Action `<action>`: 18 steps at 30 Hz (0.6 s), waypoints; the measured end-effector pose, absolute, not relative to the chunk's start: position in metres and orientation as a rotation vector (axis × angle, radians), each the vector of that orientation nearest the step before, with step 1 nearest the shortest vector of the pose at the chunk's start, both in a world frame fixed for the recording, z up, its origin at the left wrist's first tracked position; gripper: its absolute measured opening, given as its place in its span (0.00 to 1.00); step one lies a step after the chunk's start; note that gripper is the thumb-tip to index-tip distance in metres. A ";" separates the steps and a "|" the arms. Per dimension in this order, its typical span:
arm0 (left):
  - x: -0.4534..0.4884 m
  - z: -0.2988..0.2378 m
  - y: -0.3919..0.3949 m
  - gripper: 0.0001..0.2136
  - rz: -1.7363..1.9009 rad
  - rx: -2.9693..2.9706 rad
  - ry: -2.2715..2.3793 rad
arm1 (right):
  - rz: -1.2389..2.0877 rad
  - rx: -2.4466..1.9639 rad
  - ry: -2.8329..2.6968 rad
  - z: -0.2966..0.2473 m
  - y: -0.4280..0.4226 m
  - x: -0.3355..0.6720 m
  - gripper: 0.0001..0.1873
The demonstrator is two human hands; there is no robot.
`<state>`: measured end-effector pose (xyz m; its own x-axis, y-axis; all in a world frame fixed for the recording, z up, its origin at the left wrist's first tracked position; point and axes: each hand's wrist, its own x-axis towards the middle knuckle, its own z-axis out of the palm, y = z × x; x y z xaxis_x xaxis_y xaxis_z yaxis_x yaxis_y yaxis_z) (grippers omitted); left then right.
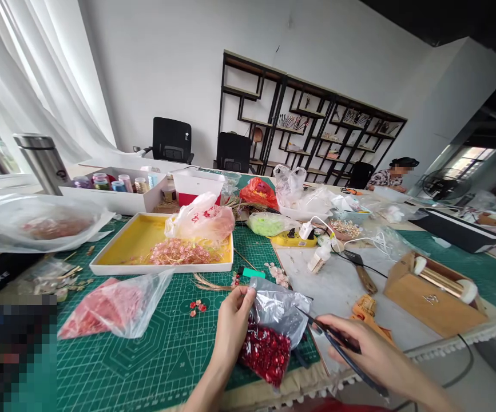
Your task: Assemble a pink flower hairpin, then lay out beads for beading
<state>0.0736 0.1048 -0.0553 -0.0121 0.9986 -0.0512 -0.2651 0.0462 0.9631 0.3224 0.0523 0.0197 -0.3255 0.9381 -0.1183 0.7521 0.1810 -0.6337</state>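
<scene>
1. The beads (269, 350) are deep red.
2. Their bag (280, 306) is clear, greyish at the top.
3. The tweezers (336, 344) are black.
4. The mat (162, 360) is green with a pale grid.
5. The tray (162, 269) has white sides and a yellow floor.
6. The sprigs (181, 252) are pale pink.
7. The power strip (298, 240) is yellow.
8. The chairs (171, 139) are black.

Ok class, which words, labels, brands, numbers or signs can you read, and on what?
"AN": black box, cut off at left.
"NCAKE": same box, also cut off.
Too small or blurred to read: print on the plastic bag with red lettering, white bottle, steel flask and green mat.
</scene>
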 end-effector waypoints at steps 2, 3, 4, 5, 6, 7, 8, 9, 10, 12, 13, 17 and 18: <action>0.074 -0.054 0.105 0.19 1.299 0.963 1.049 | 0.912 -1.602 -2.159 0.021 0.052 0.321 0.17; 0.074 -0.054 0.104 0.19 1.298 0.961 1.049 | 0.916 -1.600 -2.152 0.021 0.052 0.320 0.17; 0.074 -0.055 0.104 0.19 1.299 0.959 1.047 | 0.916 -1.599 -2.144 0.022 0.052 0.320 0.18; 0.074 -0.055 0.104 0.19 1.301 0.957 1.045 | 0.909 -1.600 -2.135 0.021 0.052 0.320 0.19; 0.074 -0.056 0.104 0.19 1.305 0.956 1.041 | 0.900 -1.603 -2.129 0.021 0.052 0.320 0.20; 0.074 -0.057 0.104 0.18 1.309 0.954 1.035 | 0.892 -1.610 -2.123 0.020 0.051 0.321 0.21; 0.074 -0.058 0.104 0.18 1.315 0.951 1.030 | 0.886 -1.621 -2.114 0.019 0.050 0.322 0.21; 0.074 -0.059 0.104 0.18 1.321 0.948 1.023 | 0.881 -1.636 -2.104 0.018 0.049 0.324 0.21; 0.073 -0.059 0.104 0.17 1.327 0.945 1.015 | 0.879 -1.652 -2.097 0.018 0.047 0.326 0.21; 0.073 -0.060 0.103 0.17 1.337 0.936 0.999 | 0.867 -1.689 -2.091 0.016 0.044 0.332 0.21; 0.073 -0.060 0.102 0.16 1.340 0.931 0.992 | 0.863 -1.701 -2.087 0.016 0.044 0.336 0.22; 0.072 -0.057 0.100 0.16 1.347 0.912 0.973 | 0.709 -1.734 -2.109 0.008 0.057 0.347 0.22; 0.072 -0.057 0.099 0.15 1.351 0.909 0.972 | 0.594 -1.765 -2.132 0.004 0.065 0.347 0.21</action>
<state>0.0720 0.0991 -0.0568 -0.0162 0.9993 -0.0349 -0.3505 0.0271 0.9362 0.3468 0.0645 0.0038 -0.1930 0.9809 -0.0248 0.8526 0.1551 -0.4990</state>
